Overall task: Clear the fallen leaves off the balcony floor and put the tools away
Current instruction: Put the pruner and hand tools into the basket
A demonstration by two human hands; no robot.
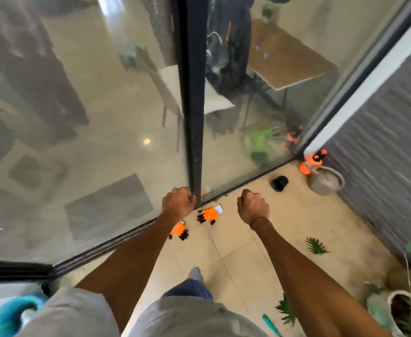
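While a person stands on a tiled balcony floor [243, 242] looking down, both bare arms reach forward toward a glass sliding door. Left hand [179, 203] has its fingers curled against the dark vertical door frame [192, 93] near its bottom end — whether it truly grips the frame or only rests a fist on it cannot be told. Right hand [253, 206] hangs just beside it, closed into a fist and holding nothing, with a thin dark band at the wrist. Below and between the hands, two orange gloves with black claw tips lie on the tiles: one glove [208, 215] near the door track, the other glove [179, 231] partly hidden under the left forearm. A green fallen leaf [316, 246] lies to the right on the floor, and another leaf [286, 310] lies nearer the bottom edge, with a teal tool handle [271, 325] just beside it. At the far corner stands an orange and grey sprayer [315, 166] — a small black object [279, 183] sits close by. White plant pots [399, 302] stand at lower right against a grey wall
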